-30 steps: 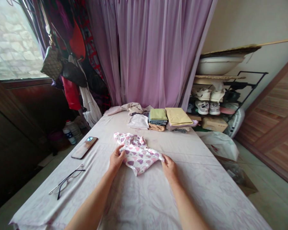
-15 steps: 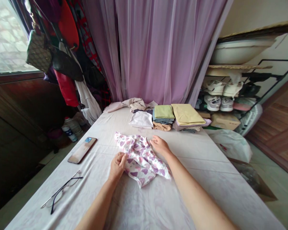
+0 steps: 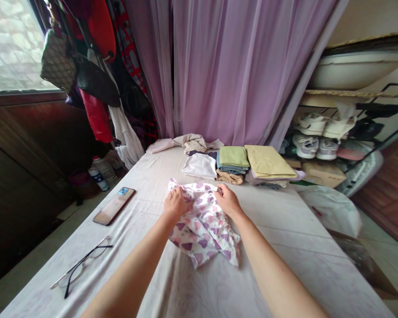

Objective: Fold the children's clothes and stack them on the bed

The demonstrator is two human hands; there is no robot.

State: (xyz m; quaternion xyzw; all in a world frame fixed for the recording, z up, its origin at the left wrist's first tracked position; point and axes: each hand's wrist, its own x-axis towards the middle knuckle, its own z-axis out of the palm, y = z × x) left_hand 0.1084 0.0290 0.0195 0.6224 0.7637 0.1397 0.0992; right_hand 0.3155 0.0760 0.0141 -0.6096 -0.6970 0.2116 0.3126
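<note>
A small white garment [image 3: 204,225] printed with purple and pink hearts lies crumpled on the pale bedsheet [image 3: 278,247]; its exact kind does not show. My left hand [image 3: 176,204] is closed on the garment's far left part, fingers curled over the cloth. At the far right corner, my right hand [image 3: 228,199] pinches the same cloth between thumb and fingers. Between both hands the far edge is drawn out, while the near part spreads loosely on the sheet. Just beyond the hands is a folded white cloth [image 3: 199,165].
Folded stacks with a green cloth [image 3: 233,156] and a yellow cloth [image 3: 268,161] on top stand at the back, beside rumpled beige clothing [image 3: 194,143]. A phone [image 3: 114,206] and eyeglasses [image 3: 81,267] lie on the left. Shoes [image 3: 305,145] fill a rack at the right.
My left hand has moved away from me to the garment's far left part. My right hand, earlier beside the cloth, now grips its far right corner. The far edge is straighter.
</note>
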